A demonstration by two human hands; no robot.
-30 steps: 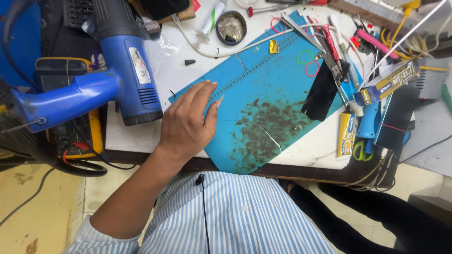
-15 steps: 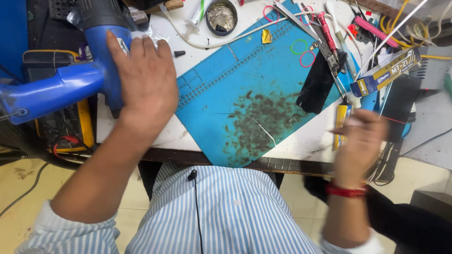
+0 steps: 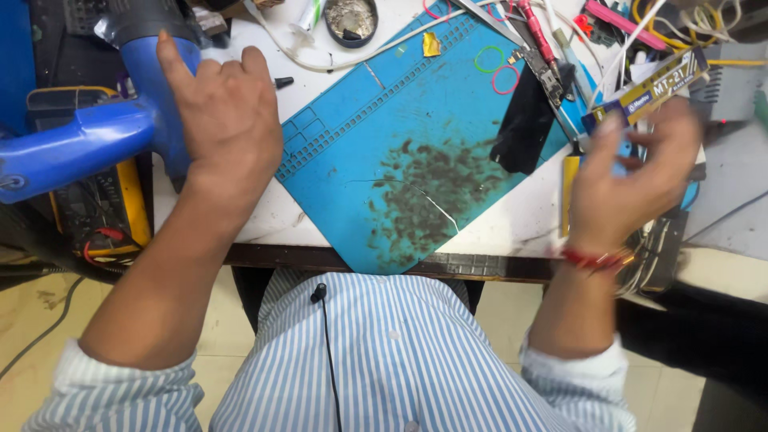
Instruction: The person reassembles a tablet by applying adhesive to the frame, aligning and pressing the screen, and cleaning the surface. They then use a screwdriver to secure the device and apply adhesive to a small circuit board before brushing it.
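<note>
My left hand (image 3: 228, 120) lies against the upright handle of a blue heat gun (image 3: 88, 140) at the table's left. Its fingers are spread, the index finger is raised, and I see no closed grip. My right hand (image 3: 632, 180) is blurred and hovers over the table's right side, above a yellow-handled tool (image 3: 569, 184). Its fingers are curled but apart, with nothing visible in them. Between the hands lies a blue work mat (image 3: 416, 136) with dark stains. A black phone part (image 3: 524, 128) rests on the mat's right edge.
A yellow meter (image 3: 120, 208) sits below the heat gun. A round tin (image 3: 350, 18), a white cable, a green ring (image 3: 488, 58) and a pink ring (image 3: 506, 80) lie at the back. Tools and wires crowd the back right. The table's front edge (image 3: 304, 258) is near my striped shirt.
My left hand went from the mat to the heat gun, then eased slightly right with fingers spreading. My right hand came into view at the right and rose over the tools.
</note>
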